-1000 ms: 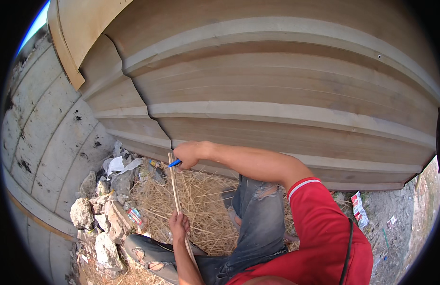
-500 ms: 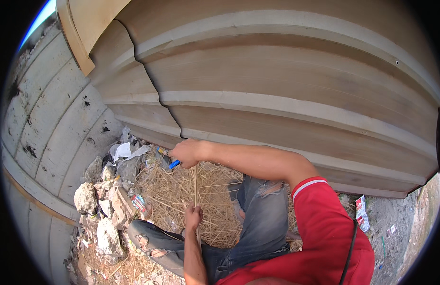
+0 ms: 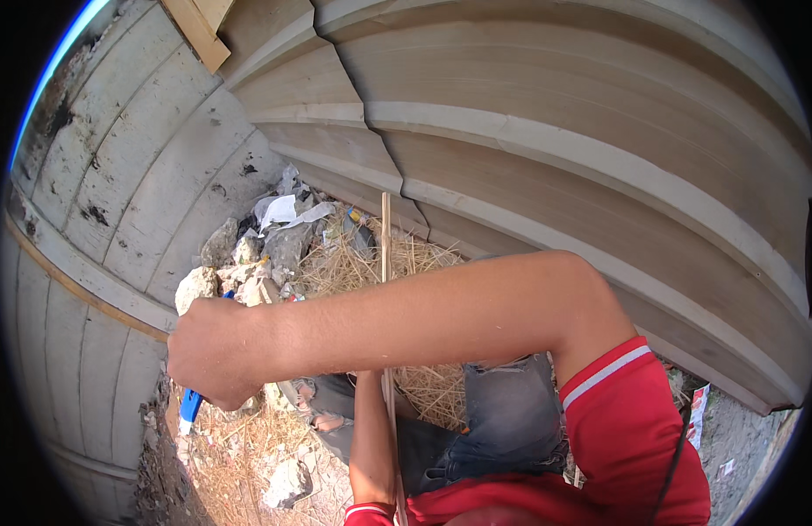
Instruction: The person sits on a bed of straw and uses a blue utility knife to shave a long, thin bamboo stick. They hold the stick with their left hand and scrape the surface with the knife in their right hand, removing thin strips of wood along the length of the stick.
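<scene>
My right hand (image 3: 215,351) is a closed fist at the left, wrapped round a blue-handled tool (image 3: 189,408) whose blue end sticks out below the fist. My right forearm crosses the picture from my red sleeve. A thin wooden stick (image 3: 386,254) stands upright behind that forearm and runs down past my left forearm (image 3: 372,438). My left hand is hidden behind the right forearm, at the stick, where it gripped it a moment ago. Below lie my jeans-clad legs (image 3: 502,421).
A pile of dry straw (image 3: 349,263) lies against a ribbed concrete wall (image 3: 555,149). Stones (image 3: 215,254) and crumpled paper litter (image 3: 279,210) sit to the left of it. More rubble (image 3: 287,478) lies near my feet. A wooden plank (image 3: 200,31) leans at the top left.
My right hand with the blue tool has swung away from the top of the stick, down and to the left, closer to the camera. The left hand has gone out of sight behind it.
</scene>
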`<state>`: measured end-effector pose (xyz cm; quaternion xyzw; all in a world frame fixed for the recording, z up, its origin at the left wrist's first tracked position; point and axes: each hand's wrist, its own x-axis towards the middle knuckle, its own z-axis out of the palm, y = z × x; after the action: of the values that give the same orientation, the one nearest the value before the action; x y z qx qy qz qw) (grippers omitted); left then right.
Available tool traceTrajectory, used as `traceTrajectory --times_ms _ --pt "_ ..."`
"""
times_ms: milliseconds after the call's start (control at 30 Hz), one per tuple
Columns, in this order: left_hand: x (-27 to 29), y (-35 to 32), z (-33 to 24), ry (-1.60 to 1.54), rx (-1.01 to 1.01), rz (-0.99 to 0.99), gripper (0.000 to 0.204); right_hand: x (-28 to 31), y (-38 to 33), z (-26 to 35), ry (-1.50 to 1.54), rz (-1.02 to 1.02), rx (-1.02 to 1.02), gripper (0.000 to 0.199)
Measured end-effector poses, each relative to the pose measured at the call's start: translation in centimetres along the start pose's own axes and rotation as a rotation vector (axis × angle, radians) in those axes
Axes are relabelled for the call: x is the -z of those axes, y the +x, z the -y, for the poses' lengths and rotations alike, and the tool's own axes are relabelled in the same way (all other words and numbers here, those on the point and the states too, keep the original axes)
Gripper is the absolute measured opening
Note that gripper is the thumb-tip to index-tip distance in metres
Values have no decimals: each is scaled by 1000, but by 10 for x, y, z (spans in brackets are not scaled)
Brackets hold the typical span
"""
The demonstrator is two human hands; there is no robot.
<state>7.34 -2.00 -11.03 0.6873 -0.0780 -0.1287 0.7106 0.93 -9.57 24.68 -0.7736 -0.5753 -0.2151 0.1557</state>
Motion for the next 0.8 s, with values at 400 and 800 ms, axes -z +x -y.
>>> traceTrajectory --times_ms 400,800 --pt "45 44 -176 -163 -84 -51 33 -64 -79 -208 25 -106 -889 20" --pt "53 66 -141 -236 81 -155 26 -171 -77 -240 54 240 -852 18"
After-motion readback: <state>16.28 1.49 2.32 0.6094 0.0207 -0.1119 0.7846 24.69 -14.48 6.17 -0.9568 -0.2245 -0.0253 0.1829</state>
